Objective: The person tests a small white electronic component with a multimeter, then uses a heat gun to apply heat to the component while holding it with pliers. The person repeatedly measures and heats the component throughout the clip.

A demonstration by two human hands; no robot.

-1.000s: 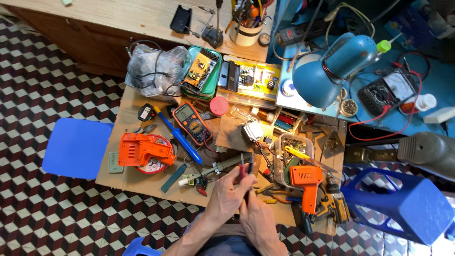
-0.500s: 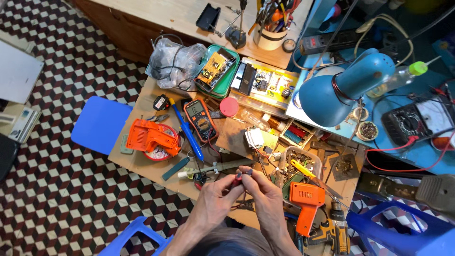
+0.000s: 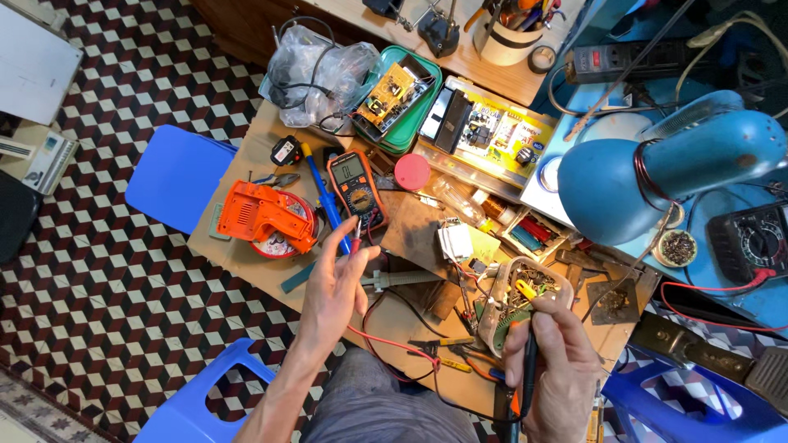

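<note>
Red probe (image 3: 355,244) pinched in the left hand (image 3: 332,287), black probe (image 3: 528,373) gripped in the right hand (image 3: 550,369), low in the frame; their meter (image 3: 357,189) lies upper centre. Probing seems about to start; both tips need steady placement on contacts.

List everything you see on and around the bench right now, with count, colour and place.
multimeter: 1, orange and black, bench centre
red probe: 1, red, in left hand
black probe: 1, black, in right hand
orange tool: 1, orange, bench left
desk lamp: 1, blue, right
green tray: 1, holds a circuit board, top
plastic bag: 1, clear, top left
stools: 3, blue, around bench
left hand: 1, fingers spread, red probe pinched
right hand: 1, closed on black probe
</note>
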